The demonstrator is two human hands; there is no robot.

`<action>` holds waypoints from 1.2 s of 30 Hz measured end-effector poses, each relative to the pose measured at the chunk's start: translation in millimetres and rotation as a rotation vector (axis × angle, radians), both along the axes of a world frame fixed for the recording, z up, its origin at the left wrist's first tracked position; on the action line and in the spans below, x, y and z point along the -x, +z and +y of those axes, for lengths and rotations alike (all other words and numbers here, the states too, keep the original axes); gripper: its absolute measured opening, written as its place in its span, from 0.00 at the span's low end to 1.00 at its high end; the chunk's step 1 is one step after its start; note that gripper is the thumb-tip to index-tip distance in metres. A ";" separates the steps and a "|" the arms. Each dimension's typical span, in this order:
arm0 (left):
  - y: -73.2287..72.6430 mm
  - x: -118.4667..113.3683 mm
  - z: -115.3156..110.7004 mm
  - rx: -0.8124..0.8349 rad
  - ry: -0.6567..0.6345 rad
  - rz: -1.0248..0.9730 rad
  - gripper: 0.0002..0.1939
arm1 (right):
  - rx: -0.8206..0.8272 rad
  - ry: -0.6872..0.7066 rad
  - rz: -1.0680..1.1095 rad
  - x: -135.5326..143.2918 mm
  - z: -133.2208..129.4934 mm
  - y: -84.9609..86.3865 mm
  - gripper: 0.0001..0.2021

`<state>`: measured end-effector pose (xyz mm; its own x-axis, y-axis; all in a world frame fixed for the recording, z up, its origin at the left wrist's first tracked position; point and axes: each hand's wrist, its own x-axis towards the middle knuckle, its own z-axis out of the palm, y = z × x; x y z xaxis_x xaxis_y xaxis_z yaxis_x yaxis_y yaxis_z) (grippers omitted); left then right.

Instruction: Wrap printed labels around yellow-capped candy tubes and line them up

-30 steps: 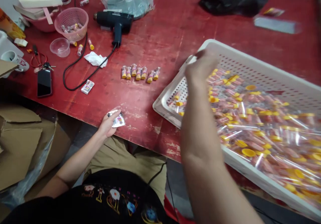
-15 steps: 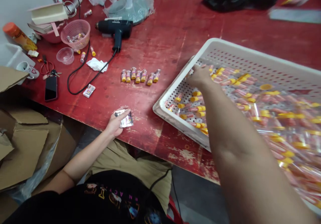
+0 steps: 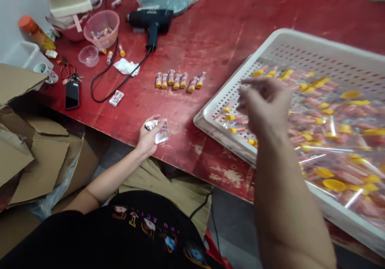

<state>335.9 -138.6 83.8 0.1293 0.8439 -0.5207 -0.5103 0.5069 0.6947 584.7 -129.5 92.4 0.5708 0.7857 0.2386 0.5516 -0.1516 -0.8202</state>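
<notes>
My left hand (image 3: 148, 137) is closed around a small stack of silvery printed labels (image 3: 162, 133) at the table's front edge. My right hand (image 3: 261, 100) hangs above the left part of a white perforated tray (image 3: 228, 85). Its fingers are bent but smeared by motion, so whether they hold anything is unclear. Inside the tray lie many clear tubes with yellow caps (image 3: 319, 85) and pinkish contents, some partly hidden by my right hand and forearm. Several small labelled tubes (image 3: 177, 80) with yellow ends stand in a row between my hands, beyond the labels.
A black heat gun (image 3: 153, 22) lies at the back left, its cord looping over the red table (image 3: 222, 36). Near it are a pink basket (image 3: 102, 26), a clear cup (image 3: 88, 56), crumpled tissue (image 3: 126, 67), a small label stack (image 3: 116, 98) and a phone (image 3: 72, 94). Cardboard boxes (image 3: 45, 156) stand at left.
My right hand has drawn back from the tray's far left side, nearer to me and rightward. My left hand keeps hold of the labels. The whole view has shifted a little.
</notes>
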 end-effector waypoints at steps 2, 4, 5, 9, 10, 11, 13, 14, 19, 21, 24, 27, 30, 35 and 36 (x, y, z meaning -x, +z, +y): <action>2.8 -6.8 -5.1 -0.039 0.016 -0.022 0.25 | -0.027 0.268 0.259 57.0 -44.0 7.0 0.12; 5.6 -13.0 -11.9 -0.083 0.035 -0.041 0.25 | -0.022 0.334 0.440 104.3 -74.6 3.3 0.18; 6.8 -14.9 -15.5 -0.101 0.041 -0.045 0.26 | -0.030 0.318 0.491 120.7 -83.4 -2.0 0.19; 7.5 -14.1 -28.1 -0.115 -0.031 -0.009 0.25 | -0.104 0.205 0.579 141.6 -89.2 -25.5 0.18; 6.7 -12.9 -30.4 -0.121 -0.050 0.010 0.25 | -0.123 0.190 0.587 141.3 -87.9 -28.4 0.18; 5.7 -11.8 -32.3 -0.132 -0.056 0.027 0.25 | -0.140 0.173 0.590 141.0 -86.9 -29.7 0.18; 4.0 -10.8 -35.1 -0.162 -0.014 0.050 0.25 | -0.155 0.128 0.596 141.5 -87.1 -28.8 0.18; 3.5 -10.8 -35.9 -0.173 0.019 0.055 0.25 | -0.151 0.111 0.605 142.0 -88.6 -27.1 0.18; 6.5 -9.2 -33.7 -0.152 0.100 0.047 0.24 | -0.179 0.207 0.591 133.6 -111.0 -11.3 0.19; 8.9 -6.5 -32.1 -0.122 0.103 0.037 0.24 | -0.198 0.269 0.534 129.2 -123.5 -3.6 0.24; 11.7 -3.4 -33.4 -0.113 0.064 0.017 0.24 | -0.277 0.269 0.481 131.1 -137.9 4.4 0.26; 13.4 -2.6 -37.9 -0.124 -0.003 -0.001 0.26 | -0.342 0.214 0.333 137.4 -145.6 6.4 0.18; 15.2 -2.4 -41.0 -0.126 -0.074 -0.003 0.26 | -0.369 0.226 0.093 138.1 -151.2 6.9 0.15; 16.5 -1.7 -43.6 -0.133 -0.157 0.005 0.26 | -0.403 0.219 -0.043 133.2 -159.1 8.6 0.19; 16.2 -1.7 -44.6 -0.141 -0.173 0.000 0.27 | -0.401 0.201 -0.046 133.2 -160.1 8.3 0.19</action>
<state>337.6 -183.2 99.9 0.2783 0.8737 -0.3989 -0.4242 0.4844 0.7651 451.5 -289.6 100.7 0.3979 0.7203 0.5681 0.5747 0.2870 -0.7664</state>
